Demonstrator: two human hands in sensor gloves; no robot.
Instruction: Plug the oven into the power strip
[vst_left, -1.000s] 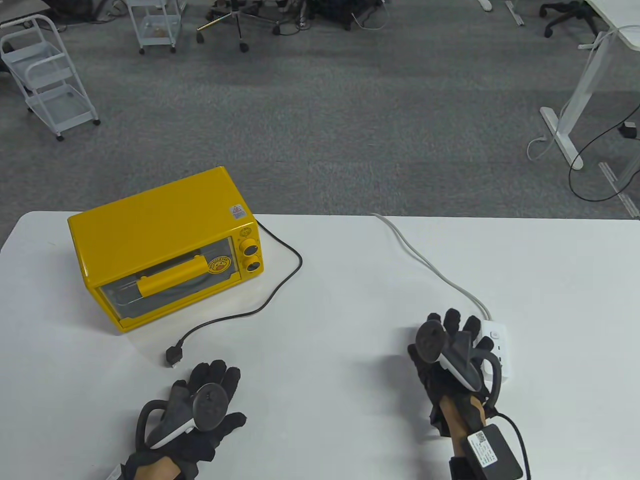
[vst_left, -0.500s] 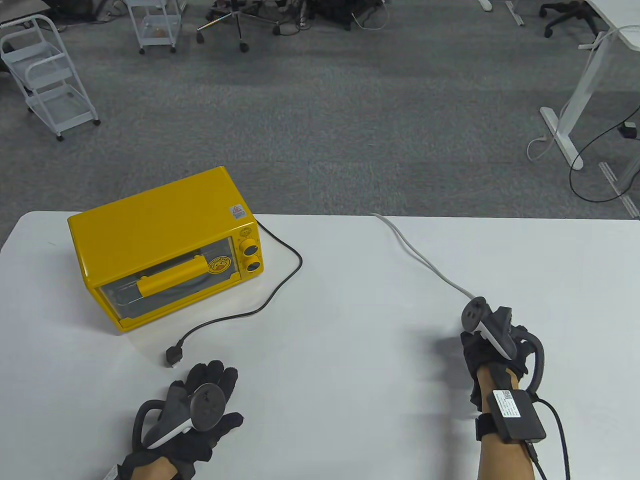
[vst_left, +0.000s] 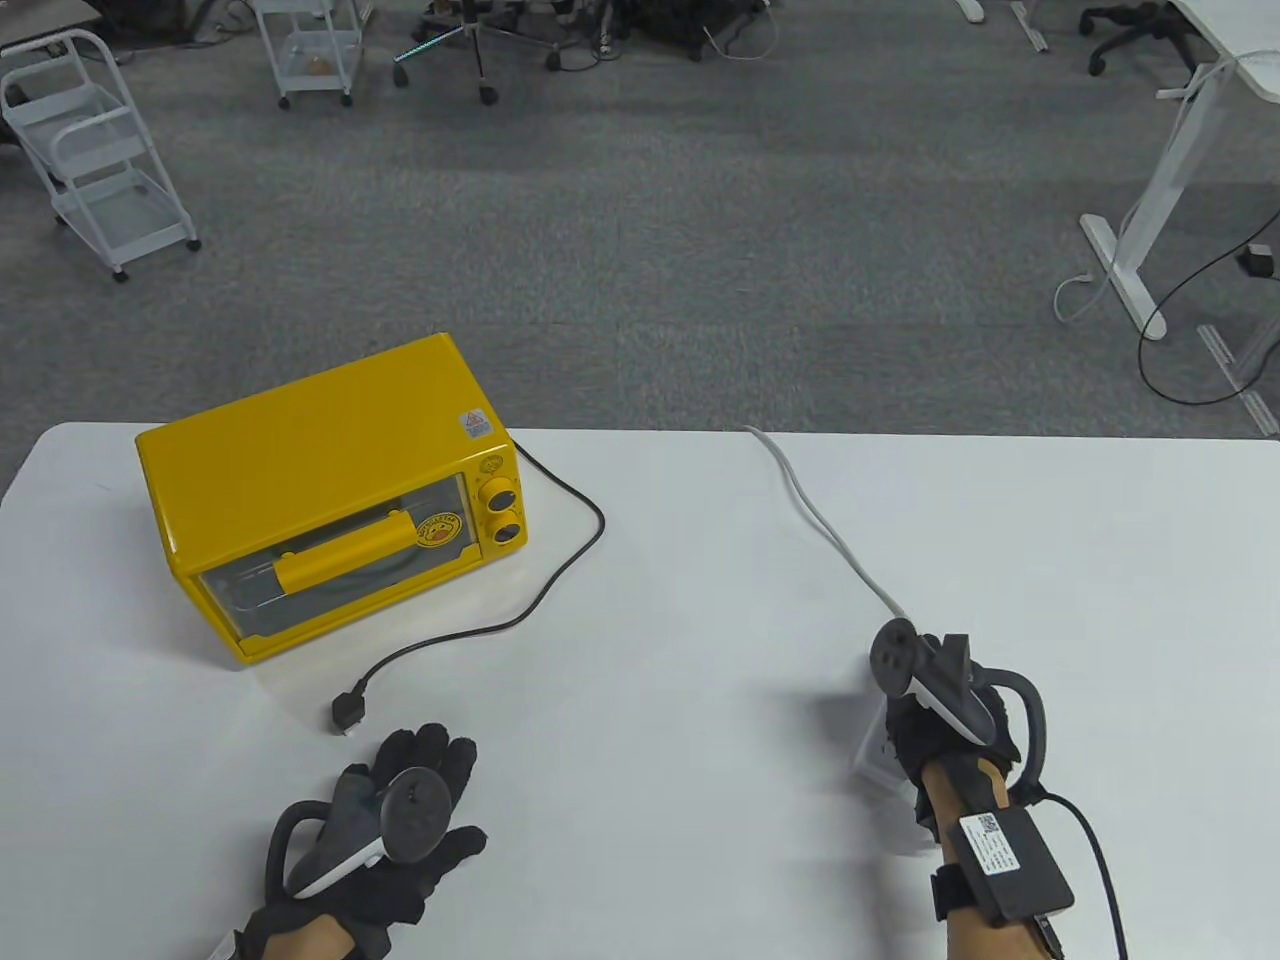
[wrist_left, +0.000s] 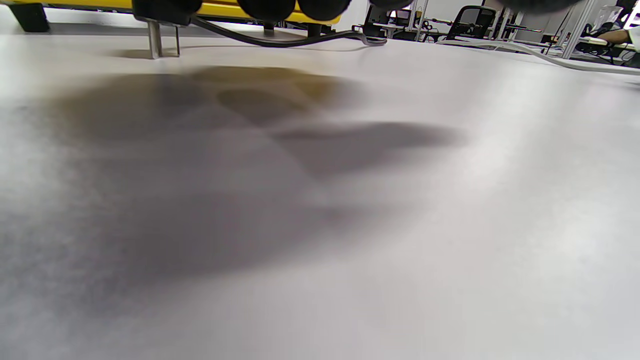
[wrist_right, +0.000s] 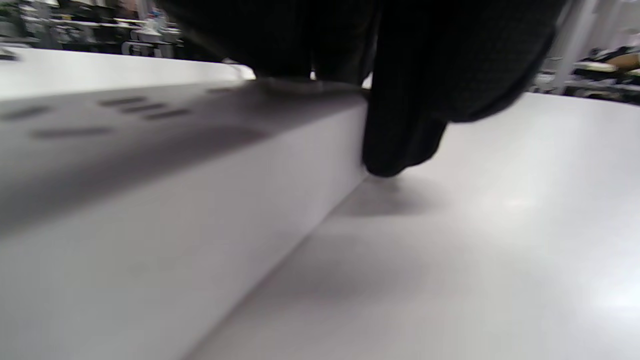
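Observation:
A yellow toaster oven (vst_left: 320, 490) stands at the table's back left. Its black cord (vst_left: 540, 590) curls to a black plug (vst_left: 348, 712) lying on the table, also seen in the left wrist view (wrist_left: 160, 20). My left hand (vst_left: 420, 780) rests flat on the table just below the plug, fingers spread, holding nothing. My right hand (vst_left: 925, 720) grips the white power strip (vst_left: 872, 752), which is mostly hidden under it in the table view. In the right wrist view my fingers (wrist_right: 400, 125) wrap over the strip's top and side (wrist_right: 175, 200). The strip's white cable (vst_left: 820, 510) runs to the table's far edge.
The white table (vst_left: 700, 600) ends at its far edge above the oven. Beyond it is grey carpet with white carts (vst_left: 100, 150), chairs and a desk leg (vst_left: 1130, 250).
My right hand closed over the power strip and has slid it leftward. The white cable has swung left with it. My left hand has stayed put.

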